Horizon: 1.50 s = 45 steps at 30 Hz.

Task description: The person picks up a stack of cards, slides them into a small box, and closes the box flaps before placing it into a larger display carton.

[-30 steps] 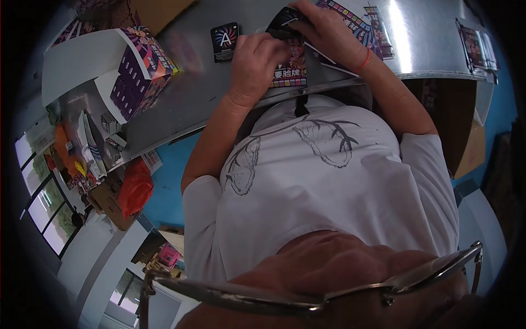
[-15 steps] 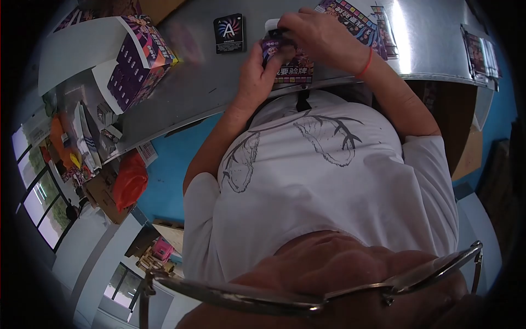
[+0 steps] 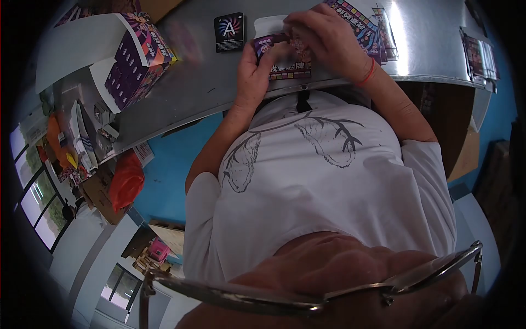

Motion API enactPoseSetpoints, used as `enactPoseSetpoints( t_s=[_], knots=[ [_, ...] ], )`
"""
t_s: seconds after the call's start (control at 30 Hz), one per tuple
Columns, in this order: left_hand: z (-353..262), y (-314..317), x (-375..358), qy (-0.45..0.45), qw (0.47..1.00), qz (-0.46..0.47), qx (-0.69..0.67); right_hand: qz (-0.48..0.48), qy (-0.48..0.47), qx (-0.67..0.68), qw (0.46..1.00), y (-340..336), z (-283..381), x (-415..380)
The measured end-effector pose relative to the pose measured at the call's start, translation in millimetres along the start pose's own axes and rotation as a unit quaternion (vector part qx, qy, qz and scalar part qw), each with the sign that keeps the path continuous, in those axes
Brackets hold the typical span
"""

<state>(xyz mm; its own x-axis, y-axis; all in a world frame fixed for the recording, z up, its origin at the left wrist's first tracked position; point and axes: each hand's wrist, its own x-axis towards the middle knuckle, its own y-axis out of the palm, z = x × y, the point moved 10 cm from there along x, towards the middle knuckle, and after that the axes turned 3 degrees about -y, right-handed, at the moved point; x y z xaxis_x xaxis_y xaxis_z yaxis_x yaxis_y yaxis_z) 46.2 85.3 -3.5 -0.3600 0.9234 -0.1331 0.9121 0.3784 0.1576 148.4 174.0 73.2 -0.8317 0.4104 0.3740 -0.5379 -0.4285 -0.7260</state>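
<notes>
At the near edge of the metal table (image 3: 192, 93), the left hand (image 3: 253, 68) is curled round a small purple pack (image 3: 267, 43), thumb and fingers closed on its near end. The right hand (image 3: 327, 39), with a red band at the wrist, has its fingertips pinched on the far end of the same pack, so both hands grip it just above the table top. Something pale or clear (image 3: 267, 23) shows at the pack's far side; whether it is a wrapper or a flap is too blurred to tell.

Under the hands lies a printed sheet (image 3: 290, 70) with a row of coloured squares. More printed sheets (image 3: 366, 28) lie to the right of it, and a black card pack (image 3: 229, 32) marked with an A lies flat to the left, apart from the hands. Further left stands an open purple box (image 3: 137, 63), and a stack of packs (image 3: 482, 49) sits at the far right edge.

By my reading, the work on this one pack is mid-way: it is in hand and not set down, while the black pack is untouched.
</notes>
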Motion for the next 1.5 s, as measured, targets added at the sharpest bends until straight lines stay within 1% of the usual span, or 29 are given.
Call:
enactPoseSetpoints(
  t_s=[0.03,0.07,0.13,0.2,0.23,0.27,0.3,0.33,0.4,0.43,0.47,0.53,0.6,0.63,0.67,0.7,0.73,0.77,0.83,0.87,0.97,1.03,1.1,1.2,1.27,1.33,1.4,1.43,1.5],
  knots=[
    [-3.5,-1.8,1.3,0.007,0.999,-0.012,-0.037,-0.014,0.032,0.062,0.997,-1.7,-8.6,-1.6],
    [-3.9,-2.3,2.3,0.008,0.999,-0.015,-0.037,-0.028,0.065,0.125,0.990,-1.4,-17.1,-4.3],
    [-5.2,-2.7,4.8,0.018,0.991,-0.028,-0.132,-0.058,0.131,0.248,0.958,-1.2,-34.2,-14.5],
    [-6.0,-1.0,5.7,0.029,0.991,-0.024,-0.132,-0.091,0.198,0.363,0.906,3.9,-49.9,-25.7],
    [-6.7,-1.4,6.1,0.041,0.990,-0.022,-0.134,-0.092,0.199,0.362,0.906,5.3,-50.7,-27.5],
    [-5.6,-1.5,6.2,0.041,0.990,-0.021,-0.135,-0.076,0.256,0.424,0.866,17.2,-58.3,-34.5],
    [-7.3,-2.0,6.4,0.051,0.993,-0.018,-0.104,-0.058,0.308,0.483,0.818,29.4,-63.3,-40.0],
    [-9.7,-2.2,6.5,0.062,0.995,-0.016,-0.072,-0.057,0.305,0.483,0.819,29.0,-63.3,-37.7],
    [-9.6,-2.1,6.0,0.066,0.996,-0.019,-0.048,-0.103,0.205,0.437,0.869,8.4,-53.9,-24.8],
    [-9.2,-2.4,5.7,0.066,0.997,-0.021,-0.026,-0.104,0.205,0.438,0.869,7.4,-54.7,-23.5],
    [-8.9,-5.2,5.7,0.065,0.997,-0.021,-0.027,-0.086,0.214,0.452,0.862,10.2,-55.4,-21.9],
    [-13.3,-10.8,4.3,0.076,0.994,-0.015,0.075,-0.067,0.224,0.465,0.854,6.9,-54.6,-19.3],
    [-18.6,-29.2,3.1,0.091,0.990,-0.026,0.101,0.044,0.313,0.434,0.844,21.4,-52.6,-24.8],
    [-24.3,-35.2,2.3,0.108,0.985,-0.037,0.126,0.043,0.312,0.435,0.843,18.8,-45.6,-22.7],
    [-25.9,-38.4,2.9,0.107,0.985,-0.038,0.128,0.012,0.296,0.420,0.858,10.6,-37.0,-17.0],
    [-29.3,-35.7,5.7,0.090,0.990,-0.017,0.107,-0.019,0.280,0.405,0.870,4.2,-31.9,-13.4],
    [-32.2,-32.9,8.1,0.072,0.994,0.003,0.086,-0.018,0.280,0.407,0.869,5.7,-30.8,-14.1],
    [-36.1,-35.7,10.9,0.071,0.994,0.002,0.087,-0.023,0.260,0.393,0.882,4.0,-28.1,-12.6],
    [-31.0,-36.0,19.3,0.002,1.000,0.021,0.020,-0.034,0.219,0.362,0.905,0.3,-23.9,-11.5],
    [-35.1,-34.3,21.8,0.002,1.000,0.022,0.019,-0.040,0.199,0.345,0.916,-1.9,-22.3,-10.8],
    [-49.9,-27.7,26.3,0.025,0.999,0.026,0.017,-0.058,0.133,0.290,0.946,-10.3,-16.9,-7.8],
    [-58.4,-26.8,23.9,0.069,0.997,0.032,0.027,-0.069,0.084,0.254,0.961,-15.3,-12.6,-4.0],
    [-58.5,-27.1,20.7,0.077,0.996,0.033,0.035,-0.079,0.037,0.219,0.972,-18.5,-6.6,-2.0],
    [-58.7,-28.4,18.4,0.096,0.993,0.047,0.040,-0.061,0.034,0.241,0.968,-20.6,-0.6,-1.8],
    [-60.4,-25.3,18.0,0.108,0.992,0.061,0.037,-0.055,0.047,0.220,0.973,-20.5,-1.6,-1.1],
    [-62.0,-28.0,18.0,0.113,0.990,0.035,0.072,-0.047,0.058,0.199,0.977,-17.6,-2.9,0.5],
    [-62.7,-28.8,17.5,0.120,0.989,0.035,0.078,-0.061,0.033,0.145,0.987,-21.5,2.9,1.3],
    [-63.5,-28.9,17.0,0.125,0.988,0.036,0.084,-0.061,0.033,0.147,0.987,-21.5,2.6,1.4],
    [-65.6,-27.4,16.7,0.142,0.985,0.031,0.090,-0.062,-0.020,0.063,0.996,-25.7,12.7,1.2]
  ],
)
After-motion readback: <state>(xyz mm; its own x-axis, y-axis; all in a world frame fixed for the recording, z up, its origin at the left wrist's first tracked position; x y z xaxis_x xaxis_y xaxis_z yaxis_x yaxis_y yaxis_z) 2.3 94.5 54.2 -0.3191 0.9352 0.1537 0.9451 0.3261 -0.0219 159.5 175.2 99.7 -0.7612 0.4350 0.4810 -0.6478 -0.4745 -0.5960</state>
